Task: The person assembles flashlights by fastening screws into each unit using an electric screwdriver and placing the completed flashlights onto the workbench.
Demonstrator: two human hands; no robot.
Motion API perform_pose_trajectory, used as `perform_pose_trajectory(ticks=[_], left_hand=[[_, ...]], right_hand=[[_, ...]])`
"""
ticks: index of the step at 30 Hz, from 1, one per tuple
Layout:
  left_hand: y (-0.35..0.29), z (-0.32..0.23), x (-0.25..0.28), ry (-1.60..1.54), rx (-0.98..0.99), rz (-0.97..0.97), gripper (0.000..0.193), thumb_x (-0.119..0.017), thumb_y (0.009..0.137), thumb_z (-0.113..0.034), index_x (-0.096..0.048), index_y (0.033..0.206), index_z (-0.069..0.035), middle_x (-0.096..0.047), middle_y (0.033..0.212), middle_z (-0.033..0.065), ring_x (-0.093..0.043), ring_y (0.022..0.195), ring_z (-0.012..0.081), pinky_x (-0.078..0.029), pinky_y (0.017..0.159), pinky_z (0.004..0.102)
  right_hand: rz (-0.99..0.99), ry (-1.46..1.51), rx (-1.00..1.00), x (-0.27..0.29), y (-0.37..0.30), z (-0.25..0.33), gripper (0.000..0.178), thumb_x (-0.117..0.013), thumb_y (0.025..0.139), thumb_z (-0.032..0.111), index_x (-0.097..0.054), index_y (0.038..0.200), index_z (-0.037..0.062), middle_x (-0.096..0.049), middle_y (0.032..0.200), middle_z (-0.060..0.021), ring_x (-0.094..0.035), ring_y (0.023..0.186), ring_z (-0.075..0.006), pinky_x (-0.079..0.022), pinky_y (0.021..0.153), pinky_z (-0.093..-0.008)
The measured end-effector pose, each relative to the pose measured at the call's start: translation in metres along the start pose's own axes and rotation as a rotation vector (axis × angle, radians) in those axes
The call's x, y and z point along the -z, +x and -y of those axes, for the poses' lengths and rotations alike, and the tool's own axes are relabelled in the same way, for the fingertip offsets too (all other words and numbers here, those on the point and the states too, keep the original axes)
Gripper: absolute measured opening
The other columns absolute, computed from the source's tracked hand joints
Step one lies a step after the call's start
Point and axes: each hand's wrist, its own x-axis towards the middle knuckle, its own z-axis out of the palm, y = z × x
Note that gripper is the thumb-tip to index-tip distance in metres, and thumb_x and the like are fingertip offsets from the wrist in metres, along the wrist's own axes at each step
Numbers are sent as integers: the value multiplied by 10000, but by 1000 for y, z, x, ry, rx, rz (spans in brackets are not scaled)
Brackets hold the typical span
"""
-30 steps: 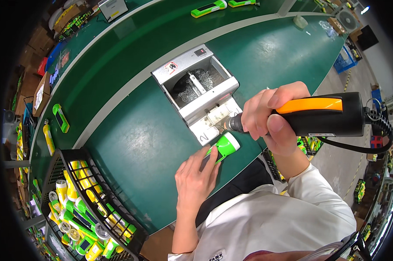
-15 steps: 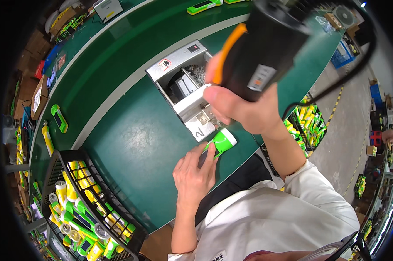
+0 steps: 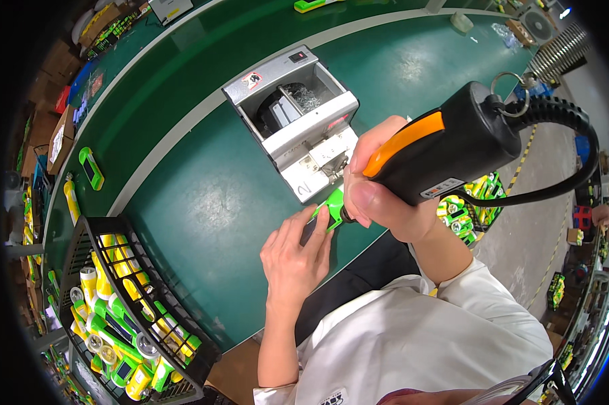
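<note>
My left hand (image 3: 293, 253) presses a green flashlight (image 3: 334, 202) with a dark panel against the green table, fingers curled round its body. In my right hand (image 3: 389, 190) is a black electric screwdriver (image 3: 446, 145) with an orange lever. Its nose points down and left to the flashlight's head end, where my right fingers partly cover it; I cannot see whether the bit touches. Just beyond the flashlight stands a grey screw feeder (image 3: 297, 125) with loose screws in its open tray.
At lower left a black crate (image 3: 206, 368) holds several yellow and green flashlights. Another crate (image 3: 496, 212) of them stands at right. The screwdriver's black cable (image 3: 554, 192) loops out to the right, below a coiled spring (image 3: 559, 54). A green flashlight (image 3: 91, 169) lies at far left.
My right hand has brought the screwdriver down from beside the feeder to the flashlight's head end, and the tool now leans more to the right. My left hand stays on the flashlight.
</note>
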Motion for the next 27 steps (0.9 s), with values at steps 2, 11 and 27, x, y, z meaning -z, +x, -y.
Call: perform_pose_trajectory(ticks=[2,11,27], left_hand=[[0,-1,0,-1,2,-3,388,-798,806,-124,-746,1191,-123,-702,1144,51,-693,939,216,-511,680,334],[0,-1,4,-12,16,1,384,-797,800,-123,-752,1182,-124,-704,1139,53,-696,923,217,-512,673,333],[0,-1,9,-30,17,-12,363,-793,816,-151,-750,1175,-122,-696,1131,52,-693,940,221,-518,703,347]], right_hand=[[9,8,-6,-2,-3,0,247,-627,918,0,-446,1086,7,-505,670,-54,-503,468,-108,-449,461,-283],[79,-9,-4,-2,-11,-4,264,-610,923,1,-417,1102,14,-500,670,-46,-507,491,-109,-450,483,-283],[-25,-169,-70,-12,-28,7,119,-775,813,21,-661,829,54,-664,903,-63,-604,714,-122,-477,657,-270]])
